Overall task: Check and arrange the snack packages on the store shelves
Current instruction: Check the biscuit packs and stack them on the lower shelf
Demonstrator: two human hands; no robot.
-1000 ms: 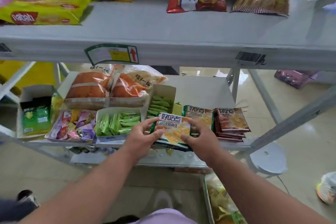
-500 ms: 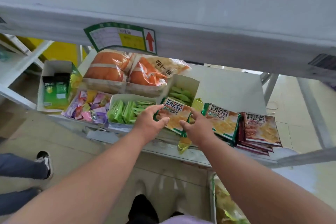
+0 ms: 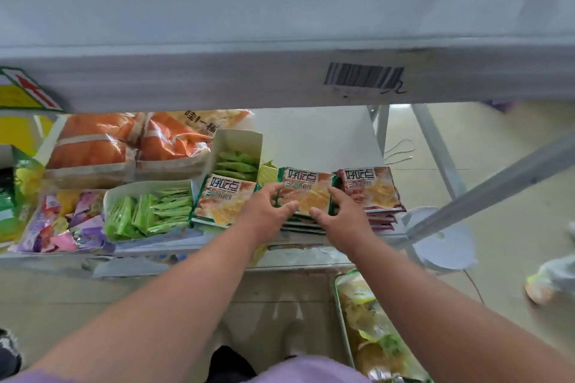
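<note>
On the lower white shelf lie flat biscuit packets with red lettering. My left hand and my right hand both grip the middle green-edged packet, which tops a small stack. My left hand holds its left edge, my right hand its right edge, thumbs on the near side. Another green-edged packet lies just left of it, leaning on a box. A stack of red-edged packets lies to the right.
Left of the packets stand open boxes of green sachets, a bag of mixed sweets and orange bags behind. The upper shelf overhangs close above. A bag of snacks sits on the floor at the right.
Both hands have let go of the left green-edged packet, which now lies by the sachet box, and have moved right onto the middle packet. The camera has turned right.
</note>
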